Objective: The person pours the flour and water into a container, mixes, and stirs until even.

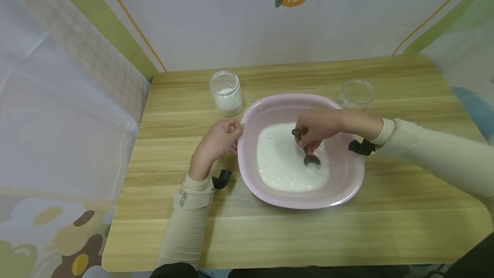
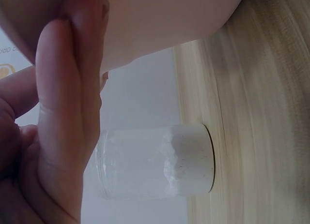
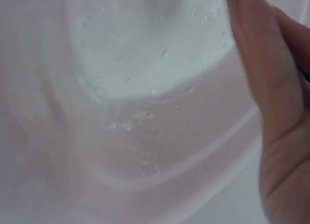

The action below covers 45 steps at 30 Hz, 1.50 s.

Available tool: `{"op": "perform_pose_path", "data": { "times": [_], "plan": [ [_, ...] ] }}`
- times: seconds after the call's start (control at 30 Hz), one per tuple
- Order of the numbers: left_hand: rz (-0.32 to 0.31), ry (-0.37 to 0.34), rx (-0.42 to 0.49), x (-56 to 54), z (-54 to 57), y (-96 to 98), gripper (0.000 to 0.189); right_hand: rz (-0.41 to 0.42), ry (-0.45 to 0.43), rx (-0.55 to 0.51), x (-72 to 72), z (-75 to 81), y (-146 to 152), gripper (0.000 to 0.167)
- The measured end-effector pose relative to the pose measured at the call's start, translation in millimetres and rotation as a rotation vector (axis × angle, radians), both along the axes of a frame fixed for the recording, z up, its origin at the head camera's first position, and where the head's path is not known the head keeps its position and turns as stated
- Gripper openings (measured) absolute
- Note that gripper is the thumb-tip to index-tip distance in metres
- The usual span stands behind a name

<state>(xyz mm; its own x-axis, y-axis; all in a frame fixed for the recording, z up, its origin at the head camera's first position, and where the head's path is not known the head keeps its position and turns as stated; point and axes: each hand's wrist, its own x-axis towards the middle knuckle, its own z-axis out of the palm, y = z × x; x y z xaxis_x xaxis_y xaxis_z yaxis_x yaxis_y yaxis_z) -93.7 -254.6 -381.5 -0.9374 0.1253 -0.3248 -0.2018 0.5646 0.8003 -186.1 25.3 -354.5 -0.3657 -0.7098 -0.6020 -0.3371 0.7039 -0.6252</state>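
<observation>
A pink basin on the table holds a white, milky liquid with small bubbles or bits at its edge. At the basin's left rim my left hand holds on with fingertips and thumb. In the left wrist view its fingers press up beneath the rim. My right hand reaches over the basin and grips a dark brown spoon by its handle. The spoon's bowl is down at the liquid. In the right wrist view only part of this hand shows, and the spoon is out of sight.
Behind the basin to the left stands a clear jar partly filled with white powder. An open clear container stands behind its right end. The wooden table meets a patterned cloth backdrop at the back.
</observation>
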Motion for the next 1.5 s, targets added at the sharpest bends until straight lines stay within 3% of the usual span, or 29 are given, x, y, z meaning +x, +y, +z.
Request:
{"op": "perform_pose_path", "data": {
  "times": [0.1,0.2,0.43,0.57,0.77,1.0,1.13,1.23,1.33,1.5],
  "plan": [
    [0.002,-0.004,0.001,-0.1,0.3,0.2,0.030,-0.044,0.012,-0.078,-0.9,-1.1,-2.7,0.012],
    [0.003,-0.006,0.007,0.1,-0.5,0.4,0.030,-0.076,0.115,-0.119,-3.8,-0.9,-3.7,0.011],
    [0.001,-0.006,0.009,0.0,-0.5,0.6,0.029,-0.049,0.424,-0.100,-12.1,3.7,0.2,0.015],
    [0.001,-0.006,0.002,0.2,0.4,0.5,0.029,-0.022,0.517,-0.053,-15.2,6.6,6.4,0.016],
    [0.005,-0.008,0.013,-0.4,0.0,1.6,0.028,0.041,0.475,0.063,-10.9,12.1,12.1,0.017],
    [-0.003,-0.010,0.016,-0.2,-1.8,3.2,0.029,0.043,0.079,0.081,7.5,7.5,8.8,0.013],
    [-0.005,-0.007,0.011,-1.0,-0.4,3.2,0.029,-0.016,-0.056,0.006,13.8,2.9,6.0,0.010],
    [-0.001,-0.006,0.007,-1.3,0.6,3.0,0.029,-0.035,-0.025,-0.089,12.6,1.5,2.8,0.010],
    [0.000,-0.012,0.009,-1.2,-0.1,3.4,0.028,-0.040,0.072,-0.146,7.6,1.7,0.2,0.011],
    [0.000,-0.015,0.010,-0.6,-0.9,4.5,0.027,-0.024,0.377,-0.151,-3.3,2.7,3.1,0.011]
  ]
}}
